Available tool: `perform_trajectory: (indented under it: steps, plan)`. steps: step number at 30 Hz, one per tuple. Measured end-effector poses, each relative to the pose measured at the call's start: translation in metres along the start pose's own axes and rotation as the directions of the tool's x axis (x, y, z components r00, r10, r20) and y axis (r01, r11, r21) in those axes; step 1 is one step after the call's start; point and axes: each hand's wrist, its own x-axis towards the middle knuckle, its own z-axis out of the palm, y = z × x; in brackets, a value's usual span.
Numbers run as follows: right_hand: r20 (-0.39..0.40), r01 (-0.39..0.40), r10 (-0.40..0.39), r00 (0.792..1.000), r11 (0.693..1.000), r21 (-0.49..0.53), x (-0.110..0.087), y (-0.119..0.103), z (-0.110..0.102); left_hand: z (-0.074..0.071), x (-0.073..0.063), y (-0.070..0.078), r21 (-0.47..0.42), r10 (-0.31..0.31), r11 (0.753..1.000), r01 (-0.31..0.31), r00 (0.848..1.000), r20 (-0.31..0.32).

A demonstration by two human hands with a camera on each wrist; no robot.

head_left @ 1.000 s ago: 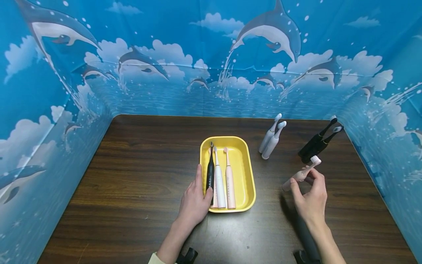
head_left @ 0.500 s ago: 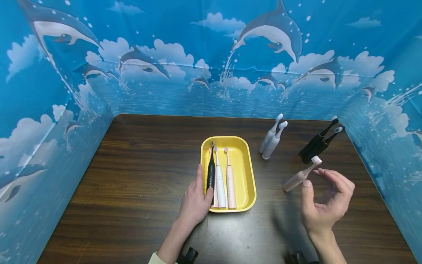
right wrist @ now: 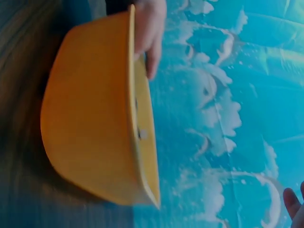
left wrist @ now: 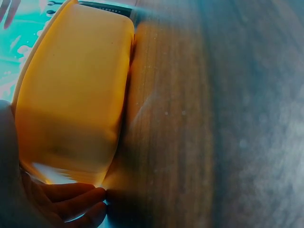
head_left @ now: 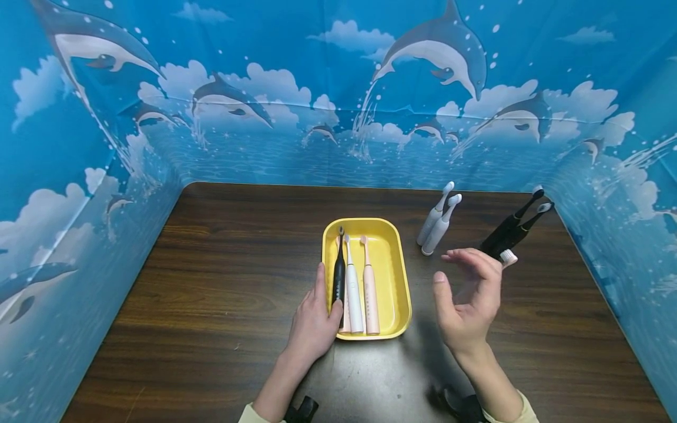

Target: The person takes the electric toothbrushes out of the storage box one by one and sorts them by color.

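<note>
My left hand [head_left: 312, 326] grips the left side of a yellow tray [head_left: 392, 282], thumb over the rim. In the left wrist view its fingers [left wrist: 78, 204] lie against the tray's outer side. Inside lie a black electric toothbrush [head_left: 339, 270], a white toothbrush [head_left: 353, 294] and a pink toothbrush [head_left: 371, 294]; another pink one is mostly hidden by the black one. My right hand [head_left: 471, 299], fingers apart and holding nothing, hovers right of the tray. Behind it stands a pink toothbrush [head_left: 509, 258], with only its head showing.
Two pale grey-white toothbrushes [head_left: 436, 234] stand upright behind the tray's right side. Farther right are two black toothbrushes [head_left: 497, 235], also upright. A blue dolphin-print cloth [head_left: 264, 153] walls the wooden table [head_left: 222, 264] at the back and both sides.
My right hand has let go of the standing pink toothbrush, drawn back to the right, then moved left in front of it. The left hand and tray have stayed put.
</note>
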Motion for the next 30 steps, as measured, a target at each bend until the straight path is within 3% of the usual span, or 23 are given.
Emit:
perform_trajectory:
  steps: [3, 5, 7, 8, 9, 11, 14, 17, 19, 20, 22, 24, 26, 30]
  plan:
    - [0.104, -0.052, 0.050, 0.993, 0.998, 0.020, -0.007, 0.004, 0.010, 0.000, 0.000, 0.000, 0.002, 0.001, 1.000, -0.001, 1.000, -0.003]
    - [0.191, -0.109, 0.105, 0.976, 0.994, 0.011, -0.012, 0.008, 0.018, -0.001, 0.000, 0.001, 0.002, -0.001, 1.000, 0.001, 1.000, 0.001]
    - [0.278, -0.215, 0.199, 0.940, 0.976, 0.029, -0.016, 0.011, 0.027, -0.001, 0.000, 0.001, 0.003, -0.005, 1.000, 0.005, 1.000, 0.006]
    - [0.323, -0.287, 0.262, 0.909, 0.957, 0.031, -0.017, 0.013, 0.033, -0.001, 0.000, 0.001, 0.004, -0.007, 1.000, 0.007, 1.000, 0.009]
    - [0.364, -0.366, 0.333, 0.870, 0.930, 0.025, -0.019, 0.015, 0.038, -0.001, 0.000, 0.001, 0.004, -0.009, 1.000, 0.009, 1.000, 0.011]
    - [0.442, -0.530, 0.472, 0.763, 0.848, 0.011, -0.021, 0.020, 0.050, -0.001, 0.000, 0.001, 0.007, -0.010, 1.000, 0.010, 1.000, 0.014]
    - [0.540, -0.730, 0.630, 0.559, 0.682, -0.040, -0.023, 0.030, 0.066, -0.001, 0.000, 0.001, 0.009, -0.003, 1.000, 0.003, 1.000, 0.007]
    - [0.604, -0.830, 0.703, 0.375, 0.545, -0.119, -0.024, 0.042, 0.082, -0.001, 0.000, 0.001, 0.017, 0.017, 1.000, -0.017, 1.000, -0.009]
    - [0.628, -0.872, 0.727, 0.278, 0.465, -0.153, -0.025, 0.049, 0.090, 0.000, -0.001, 0.000, 0.020, 0.032, 0.999, -0.031, 0.999, -0.016]
    - [0.632, -0.885, 0.736, 0.244, 0.435, -0.166, -0.026, 0.053, 0.093, 0.000, -0.001, 0.000, 0.019, 0.037, 0.999, -0.036, 0.999, -0.018]
    - [0.637, -0.912, 0.747, 0.190, 0.375, -0.168, -0.027, 0.057, 0.098, 0.000, -0.001, 0.001, 0.017, 0.042, 0.999, -0.042, 0.999, -0.013]
    - [0.642, -0.935, 0.750, 0.160, 0.324, -0.145, -0.029, 0.060, 0.102, 0.000, -0.001, 0.001, 0.011, 0.041, 0.999, -0.041, 0.999, -0.006]
    - [0.643, -0.950, 0.752, 0.147, 0.288, -0.120, -0.031, 0.061, 0.105, -0.002, -0.001, 0.002, 0.004, 0.036, 0.999, -0.036, 0.999, 0.002]
    - [0.657, -0.966, 0.741, 0.140, 0.247, -0.073, -0.033, 0.063, 0.110, -0.004, -0.001, 0.001, 0.000, 0.029, 1.000, -0.029, 1.000, 0.010]
